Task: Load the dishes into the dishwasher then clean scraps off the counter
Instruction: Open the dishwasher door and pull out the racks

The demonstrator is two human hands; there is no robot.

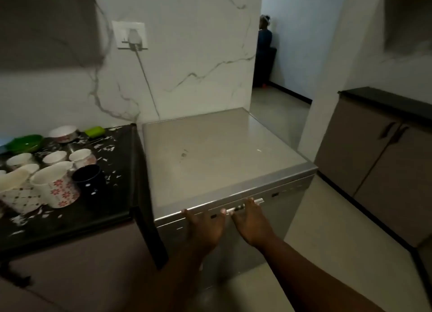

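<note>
A silver dishwasher (210, 152) stands in front of me with its door closed. Both my hands rest on the door's top edge. My left hand (205, 227) presses flat against the door front with fingers up by the rim. My right hand (251, 220) curls its fingers over the door handle (247, 205). On the black counter (117, 194) to the left stand several cups, among them a flowered mug (57, 186), a dark mug (90, 179), a green bowl (24, 143) and a white bowl (63, 133). White scraps (106, 148) lie scattered over the counter.
A green sponge (94, 131) lies at the counter's back. A cable hangs from a wall socket (131, 34) behind the dishwasher. Brown cabinets (374, 171) stand at the right across a tiled floor. Another person (265, 47) stands in the far doorway.
</note>
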